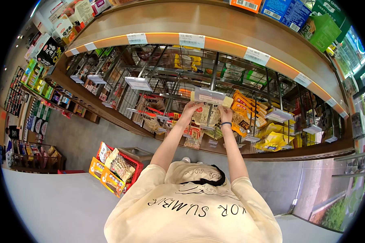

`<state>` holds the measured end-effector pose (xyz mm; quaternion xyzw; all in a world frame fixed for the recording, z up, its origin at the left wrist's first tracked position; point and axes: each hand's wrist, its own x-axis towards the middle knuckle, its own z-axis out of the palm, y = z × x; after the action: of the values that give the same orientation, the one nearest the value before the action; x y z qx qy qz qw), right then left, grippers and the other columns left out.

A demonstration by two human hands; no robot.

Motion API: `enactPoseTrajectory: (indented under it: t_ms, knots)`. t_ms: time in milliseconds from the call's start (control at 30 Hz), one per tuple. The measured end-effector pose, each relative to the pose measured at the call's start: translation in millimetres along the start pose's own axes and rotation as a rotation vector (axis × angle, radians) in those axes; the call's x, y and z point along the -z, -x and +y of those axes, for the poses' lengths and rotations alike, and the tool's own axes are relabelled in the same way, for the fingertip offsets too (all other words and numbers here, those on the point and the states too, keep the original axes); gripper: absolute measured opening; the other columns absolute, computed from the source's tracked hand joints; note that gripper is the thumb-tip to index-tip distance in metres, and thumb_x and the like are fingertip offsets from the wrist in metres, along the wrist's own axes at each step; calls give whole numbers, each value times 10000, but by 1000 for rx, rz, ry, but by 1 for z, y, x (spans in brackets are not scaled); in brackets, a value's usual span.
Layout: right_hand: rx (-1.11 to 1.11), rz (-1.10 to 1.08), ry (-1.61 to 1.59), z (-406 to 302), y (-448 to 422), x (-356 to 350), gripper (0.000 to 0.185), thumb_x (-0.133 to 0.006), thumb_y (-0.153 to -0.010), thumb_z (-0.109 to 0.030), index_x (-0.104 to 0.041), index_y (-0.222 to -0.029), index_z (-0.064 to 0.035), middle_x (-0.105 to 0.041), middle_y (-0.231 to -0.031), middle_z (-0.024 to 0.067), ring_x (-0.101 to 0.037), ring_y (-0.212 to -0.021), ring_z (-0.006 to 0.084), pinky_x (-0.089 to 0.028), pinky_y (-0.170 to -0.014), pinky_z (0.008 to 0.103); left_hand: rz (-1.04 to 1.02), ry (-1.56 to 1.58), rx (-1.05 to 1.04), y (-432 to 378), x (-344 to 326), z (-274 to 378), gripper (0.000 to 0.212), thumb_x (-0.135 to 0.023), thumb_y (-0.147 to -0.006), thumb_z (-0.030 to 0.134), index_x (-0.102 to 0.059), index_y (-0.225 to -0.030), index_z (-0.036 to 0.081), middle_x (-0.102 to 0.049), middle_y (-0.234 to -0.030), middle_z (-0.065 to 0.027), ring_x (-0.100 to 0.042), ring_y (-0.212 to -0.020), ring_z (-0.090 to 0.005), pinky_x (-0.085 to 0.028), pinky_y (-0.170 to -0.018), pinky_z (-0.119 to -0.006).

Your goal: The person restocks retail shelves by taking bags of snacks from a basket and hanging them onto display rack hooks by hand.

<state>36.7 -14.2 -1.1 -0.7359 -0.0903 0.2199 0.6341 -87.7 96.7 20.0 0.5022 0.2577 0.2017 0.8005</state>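
A beige plastic snack bag (206, 114) with a see-through window hangs upright between my two hands. My left hand (189, 111) pinches its upper left side. On the opposite side my right hand (226, 114), with a dark blue band at the wrist, grips its upper right edge. A clear label holder (208, 96) at the end of a metal display hook (213, 73) covers part of the bag's top. Whether the bag is threaded on the hook cannot be made out. Orange snack bags (241, 114) hang just right of my right hand.
More hooks with label holders (139, 84) jut from the wire rack. Above it runs a brown shelf (182, 18) with price tags along its edge. Yellow bags (273, 140) hang lower right. A red basket (137, 170) holding several snack packs (120, 165) stands at my left.
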Motion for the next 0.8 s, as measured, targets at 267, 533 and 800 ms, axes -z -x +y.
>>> enactPoseTrajectory:
  t_ms: [267, 533, 800]
  knots:
    - [-68, -62, -30, 13, -1, 7, 365, -638, -689, -302, -491, -835, -2, -519, -849, 96, -491, -788, 157, -379, -731, 225, 118, -124, -5, 4, -8, 0, 595, -603, -705, 285, -338, -1180, 42, -438, -1111, -73, -416, -1023, -161, -318, -844, -271]
    - [138, -153, -15, 36, 24, 10, 889, -659, -649, -318, -93, -1271, -31, -102, -1313, 166, -108, -1220, 258, -172, -975, 354, 269, -224, -59, 27, -11, -14, 734, -594, -715, 313, -168, -1273, 96, -203, -1291, -89, -213, -1190, -194, -234, -942, -327]
    - [-102, -405, -80, 86, 108, 12, 688, -611, -710, -164, -204, -1252, -48, -193, -1292, 166, -198, -1200, 254, -220, -956, 335, 218, 49, -17, 156, 16, -87, 390, -520, -788, 174, -393, -1136, 51, -450, -1121, -69, -403, -1062, -167, -317, -885, -271]
